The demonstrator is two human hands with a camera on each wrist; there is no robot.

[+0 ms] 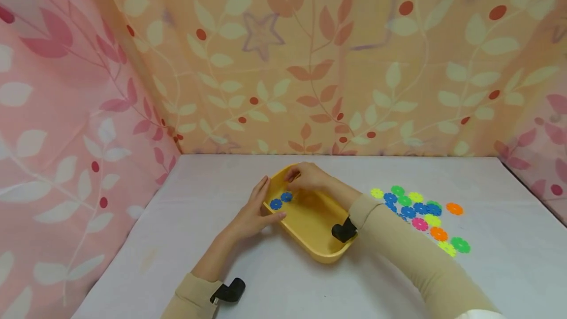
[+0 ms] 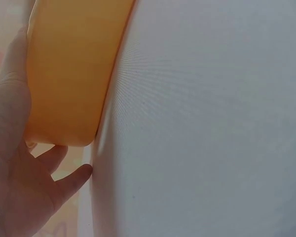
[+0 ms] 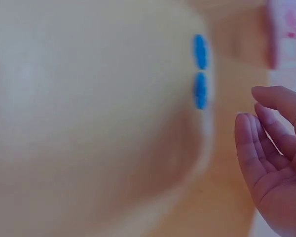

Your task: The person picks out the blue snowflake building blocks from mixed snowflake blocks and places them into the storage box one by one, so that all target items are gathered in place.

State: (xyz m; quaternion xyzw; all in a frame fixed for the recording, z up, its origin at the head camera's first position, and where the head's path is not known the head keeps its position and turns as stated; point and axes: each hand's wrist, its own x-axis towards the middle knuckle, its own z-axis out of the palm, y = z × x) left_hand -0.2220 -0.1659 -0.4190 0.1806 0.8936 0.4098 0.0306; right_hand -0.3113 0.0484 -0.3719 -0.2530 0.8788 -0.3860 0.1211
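Note:
A yellow plastic basin (image 1: 315, 223) sits on the table, slightly tilted, as its outer wall (image 2: 76, 74) shows in the left wrist view. My left hand (image 1: 249, 216) holds its left corner, thumb along the near side and fingers around the end. Over the far end of the basin hovers my right hand (image 1: 310, 177), its fingers (image 3: 246, 143) loosely bent, with nothing seen between them. Two blue snowflake-shaped discs, one disc (image 1: 276, 204) beside the other disc (image 1: 286, 197), lie inside at the left end.
To the right of the basin, several loose discs (image 1: 420, 224) in blue, green, yellow, orange and pink are scattered on the white tabletop (image 1: 283, 284). Floral cloth (image 1: 305, 58) hangs behind the table, and pink cloth (image 1: 48, 127) stands along the left side.

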